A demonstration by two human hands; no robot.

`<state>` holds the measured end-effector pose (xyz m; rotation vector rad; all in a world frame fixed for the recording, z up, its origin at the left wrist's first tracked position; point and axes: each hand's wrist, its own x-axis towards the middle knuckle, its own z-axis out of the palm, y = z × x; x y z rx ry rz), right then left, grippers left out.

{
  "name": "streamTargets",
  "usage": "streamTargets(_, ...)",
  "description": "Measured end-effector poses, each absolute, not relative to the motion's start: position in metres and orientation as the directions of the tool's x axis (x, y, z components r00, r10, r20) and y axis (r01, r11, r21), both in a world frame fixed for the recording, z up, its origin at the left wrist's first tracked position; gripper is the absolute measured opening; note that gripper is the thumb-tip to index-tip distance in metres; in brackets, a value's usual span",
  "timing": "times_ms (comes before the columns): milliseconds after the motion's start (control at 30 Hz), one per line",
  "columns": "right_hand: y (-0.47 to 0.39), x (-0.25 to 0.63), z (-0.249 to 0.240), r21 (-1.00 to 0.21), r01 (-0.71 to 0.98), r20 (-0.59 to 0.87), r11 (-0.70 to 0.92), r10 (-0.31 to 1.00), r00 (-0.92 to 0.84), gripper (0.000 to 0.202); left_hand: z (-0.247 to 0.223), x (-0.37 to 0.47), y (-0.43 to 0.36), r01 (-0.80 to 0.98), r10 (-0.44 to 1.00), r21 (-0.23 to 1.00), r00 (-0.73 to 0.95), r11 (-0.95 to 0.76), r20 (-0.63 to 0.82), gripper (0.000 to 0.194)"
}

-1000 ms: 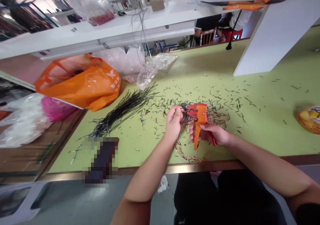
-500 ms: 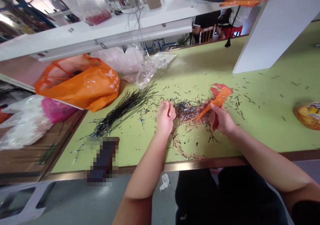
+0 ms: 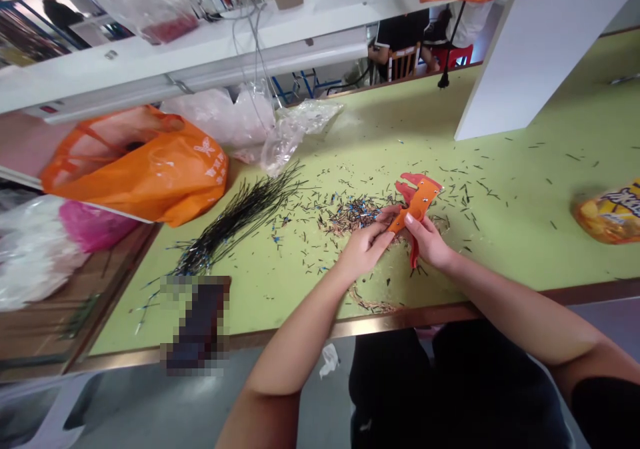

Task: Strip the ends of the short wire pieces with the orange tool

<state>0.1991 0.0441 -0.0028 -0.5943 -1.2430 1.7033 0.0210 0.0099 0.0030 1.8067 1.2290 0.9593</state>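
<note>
An orange and red wire stripper (image 3: pixel 421 198) is held above the green table, its jaws pointing up and away. My right hand (image 3: pixel 426 237) is wrapped round its handles. At the tool's left handle my left hand (image 3: pixel 369 246) has its thumb and fingers closed on it. Just behind my left hand is a pile of short black and blue wire scraps with copper strands (image 3: pixel 353 214). Further left lies a bundle of long black wires (image 3: pixel 240 216) with bluish ends.
An orange bag (image 3: pixel 185 169) and clear plastic (image 3: pixel 295 129) lie at the back left. A blurred dark object (image 3: pixel 200 322) sits on the front edge. A yellow packet (image 3: pixel 613 216) is at the right. A white panel (image 3: pixel 520 62) stands at the back.
My left hand has moved right from beside the scrap pile onto the tool. The tool has turned, and its jaws now show more clearly. The view has shifted slightly.
</note>
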Motion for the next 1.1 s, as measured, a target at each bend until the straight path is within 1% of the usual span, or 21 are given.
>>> streamTargets(67, 0.041, 0.199, 0.001, -0.898, -0.409, 0.095, -0.164, 0.834, -0.543, 0.046, 0.0, 0.023, 0.01, 0.424, 0.948, 0.853, 0.228, -0.304, 0.224, 0.054)
streamTargets(167, 0.039, 0.2, 0.008, -0.882, -0.385, 0.055, -0.272, 0.751, -0.658, 0.043, -0.005, 0.023, 0.01, 0.463, 0.939, 0.818, 0.184, -0.343, 0.29, 0.057)
streamTargets(267, 0.038, 0.202, 0.012, -0.887, -0.347, 0.055, -0.305, 0.678, -0.733, 0.046, -0.008, 0.022, 0.011, 0.469, 0.924, 0.796, 0.164, -0.382, 0.346, 0.06)
streamTargets(367, 0.037, 0.203, 0.012, -0.917, -0.318, 0.083, -0.24, 0.666, -0.741, 0.053, -0.01, 0.022, 0.011, 0.435, 0.916, 0.807, 0.139, -0.399, 0.377, 0.06)
streamTargets(433, 0.036, 0.203, 0.013, -0.944, -0.281, 0.079, -0.171, 0.711, -0.698, 0.047, -0.01, 0.021, 0.01, 0.419, 0.913, 0.814, 0.132, -0.403, 0.385, 0.056)
streamTargets(533, 0.038, 0.204, 0.017, -0.963, -0.259, 0.095, -0.071, 0.811, -0.577, 0.035, -0.006, 0.017, 0.011, 0.41, 0.91, 0.818, 0.087, -0.403, 0.405, 0.053)
streamTargets(600, 0.043, 0.205, 0.019, -0.959, -0.282, 0.151, 0.013, 0.866, -0.476, 0.031, -0.002, 0.012, 0.013, 0.42, 0.902, 0.822, -0.019, -0.384, 0.431, 0.052)
streamTargets(667, 0.048, 0.207, 0.019, -0.953, -0.284, 0.213, 0.103, 0.895, -0.392, 0.028, 0.001, 0.006, 0.016, 0.422, 0.878, 0.83, -0.143, -0.364, 0.457, 0.049)
streamTargets(733, 0.051, 0.208, 0.017, -0.954, -0.258, 0.238, 0.15, 0.904, -0.355, 0.025, 0.003, 0.001, 0.019, 0.409, 0.842, 0.839, -0.245, -0.359, 0.48, 0.047)
streamTargets(767, 0.052, 0.208, 0.014, -0.959, -0.242, 0.229, 0.146, 0.904, -0.362, 0.023, 0.003, -0.001, 0.02, 0.402, 0.825, 0.841, -0.282, -0.362, 0.49, 0.046)
streamTargets(833, 0.051, 0.207, 0.009, -0.97, -0.226, 0.178, 0.091, 0.899, -0.401, 0.025, 0.002, -0.004, 0.021, 0.39, 0.801, 0.845, -0.33, -0.366, 0.499, 0.044)
streamTargets(900, 0.049, 0.205, 0.004, -0.964, -0.264, 0.101, -0.025, 0.885, -0.454, 0.032, -0.001, -0.006, 0.022, 0.381, 0.801, 0.852, -0.343, -0.358, 0.49, 0.043)
streamTargets(1000, 0.046, 0.203, 0.001, -0.896, -0.37, -0.004, -0.244, 0.839, -0.544, 0.04, -0.007, -0.008, 0.023, 0.356, 0.811, 0.866, -0.345, -0.352, 0.472, 0.044)
streamTargets(1100, 0.046, 0.204, 0.004, -0.819, -0.426, -0.059, -0.385, 0.794, -0.605, 0.044, -0.009, -0.008, 0.022, 0.325, 0.807, 0.875, -0.364, -0.358, 0.465, 0.045)
